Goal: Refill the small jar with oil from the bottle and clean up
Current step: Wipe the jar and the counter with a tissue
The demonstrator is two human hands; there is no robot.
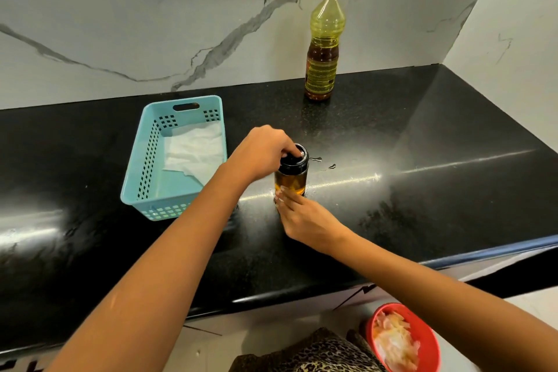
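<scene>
A small glass jar (292, 180) holding amber oil stands mid-counter, topped by a black lid (297, 160). My left hand (261, 152) reaches over from the left and grips that lid from above. My right hand (302, 216) lies low on the counter with its fingertips against the jar's base. The oil bottle (323, 45), yellow with a red cap on, stands upright near the back wall, apart from both hands. A few small oil drops (327, 166) glisten on the counter just right of the jar.
A light blue plastic basket (139, 172) with a white paper towel (196, 148) inside sits left of the jar. The black counter (422, 160) meets marble walls behind and to the right. Below the counter's front edge stands a red bin (422, 329) of scraps.
</scene>
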